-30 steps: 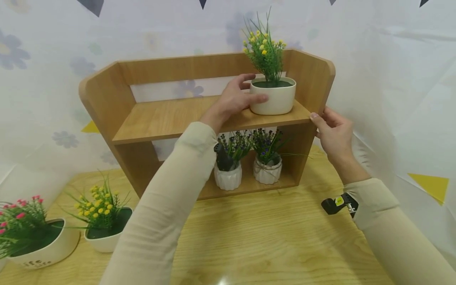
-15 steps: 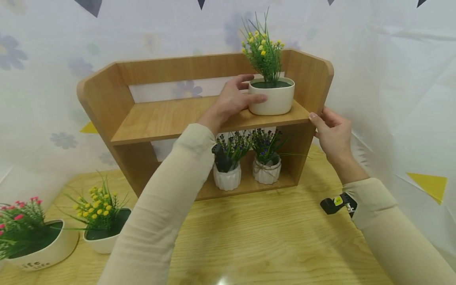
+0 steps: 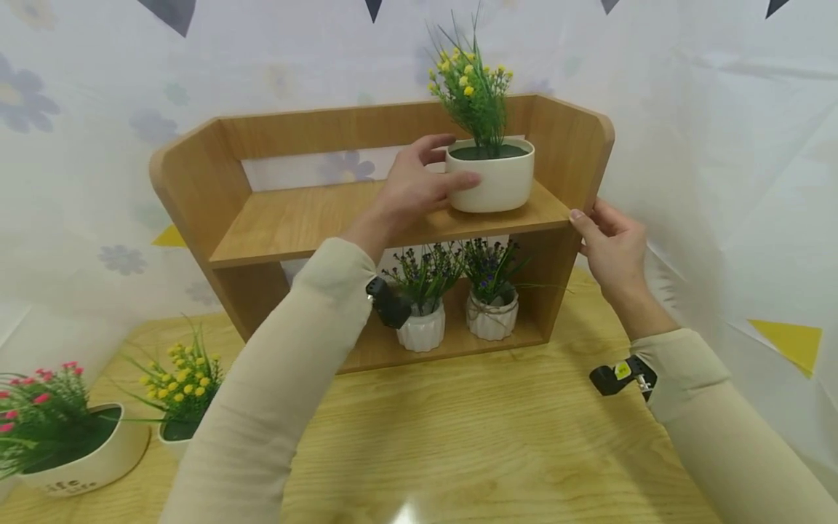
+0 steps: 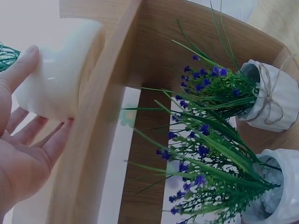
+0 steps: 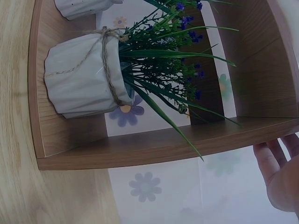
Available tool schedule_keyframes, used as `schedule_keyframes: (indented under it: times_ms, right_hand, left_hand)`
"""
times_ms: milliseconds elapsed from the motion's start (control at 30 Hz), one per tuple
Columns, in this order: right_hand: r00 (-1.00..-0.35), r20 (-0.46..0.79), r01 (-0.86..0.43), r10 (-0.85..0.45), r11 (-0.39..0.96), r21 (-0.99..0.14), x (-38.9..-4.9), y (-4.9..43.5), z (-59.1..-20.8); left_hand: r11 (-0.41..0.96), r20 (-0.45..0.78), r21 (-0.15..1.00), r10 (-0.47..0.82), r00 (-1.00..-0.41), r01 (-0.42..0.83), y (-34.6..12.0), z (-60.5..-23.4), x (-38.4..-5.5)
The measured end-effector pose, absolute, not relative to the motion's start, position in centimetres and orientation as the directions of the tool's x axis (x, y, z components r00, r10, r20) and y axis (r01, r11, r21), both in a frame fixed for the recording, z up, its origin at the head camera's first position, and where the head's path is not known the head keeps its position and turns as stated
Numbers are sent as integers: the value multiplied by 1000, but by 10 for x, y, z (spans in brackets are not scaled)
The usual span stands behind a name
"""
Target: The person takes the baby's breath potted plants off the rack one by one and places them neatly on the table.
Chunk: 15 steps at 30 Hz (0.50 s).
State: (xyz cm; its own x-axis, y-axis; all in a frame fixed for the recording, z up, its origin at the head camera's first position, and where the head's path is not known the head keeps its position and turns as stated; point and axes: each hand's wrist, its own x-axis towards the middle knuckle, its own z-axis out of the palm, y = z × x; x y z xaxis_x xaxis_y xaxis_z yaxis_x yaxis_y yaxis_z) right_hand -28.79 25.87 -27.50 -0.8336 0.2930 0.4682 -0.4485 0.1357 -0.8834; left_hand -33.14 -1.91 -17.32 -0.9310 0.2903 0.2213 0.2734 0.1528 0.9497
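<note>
Left hand (image 3: 415, 185): clamped on the left end of the white oval pot (image 3: 494, 185), thumb across the front wall, fingers spread round the far side. The pot stands upright at the right part of the upper shelf (image 3: 294, 218), near its front edge; whether its base touches the board cannot be told. It bears a green plant with yellow flowers (image 3: 474, 94).

Right hand (image 3: 615, 244): thumb on the front edge of the right side panel (image 3: 579, 145), level with the upper shelf, fingers against the outer face; the panel is gripped between them.

Lower shelf (image 3: 380, 349): two white pots with purple-flowered plants, side by side and apart. Twine is tied round the right one, the twine-tied pot (image 3: 492, 324); the other is a ribbed pot (image 3: 422, 333), just beside the left wrist camera (image 3: 390, 304) in the head view.

Wooden table (image 3: 458, 444), left side: a lettered pot (image 3: 98, 458) with pink flowers, and near it a smaller pot (image 3: 172, 431) with yellow flowers, partly hidden by the left sleeve (image 3: 275, 393). Behind the unit hangs flower-printed cloth (image 3: 707, 160).
</note>
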Motion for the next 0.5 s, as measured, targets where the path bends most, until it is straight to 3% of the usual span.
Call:
schedule_keyframes:
  times_ms: [233, 500]
  right_hand:
    - [-838, 462, -452, 291, 104, -886, -291, 261, -274]
    - [-848, 446, -459, 285, 24, -888, -295, 267, -275]
  left_hand:
    - [92, 288, 941, 283, -915, 324, -43, -172, -315]
    - [153, 322, 916, 271, -907, 370, -65, -176, -293]
